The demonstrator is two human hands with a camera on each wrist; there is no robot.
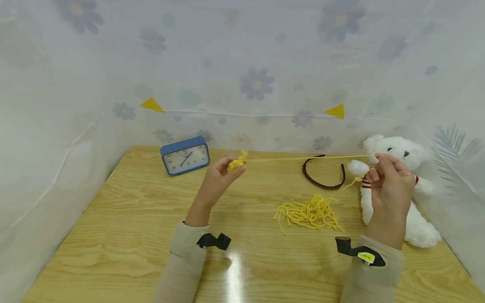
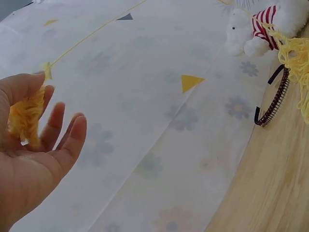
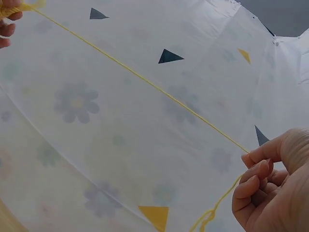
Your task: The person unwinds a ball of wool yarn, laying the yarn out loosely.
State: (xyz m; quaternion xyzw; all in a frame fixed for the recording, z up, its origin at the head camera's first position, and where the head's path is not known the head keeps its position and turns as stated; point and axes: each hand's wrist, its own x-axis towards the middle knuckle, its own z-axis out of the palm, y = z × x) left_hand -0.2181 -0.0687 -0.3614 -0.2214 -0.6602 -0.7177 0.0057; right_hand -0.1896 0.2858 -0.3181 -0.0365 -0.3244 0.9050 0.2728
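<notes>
In the head view my left hand (image 1: pixel 218 180) holds a small bundle of yellow yarn (image 1: pixel 236 163) between thumb and fingers, above the table. From it a single yarn strand (image 1: pixel 303 158) runs taut to my right hand (image 1: pixel 393 191), which pinches it between thumb and forefinger. A loose tail of yarn (image 3: pixel 208 215) hangs below the right hand's curled fingers in the right wrist view. On the table between the hands, nearer the right, lies a tangled heap of yellow yarn (image 1: pixel 312 213). In the left wrist view the bundle (image 2: pixel 28 116) sits against the left fingers.
A blue alarm clock (image 1: pixel 185 155) stands at the back left of the wooden table (image 1: pixel 125 235). Behind the yarn heap lies a dark beaded headband (image 1: pixel 322 185). The white plush bear (image 1: pixel 420 225) lies at the right, partly behind my right hand. Flowered white sheeting (image 1: pixel 212 54) encloses the table.
</notes>
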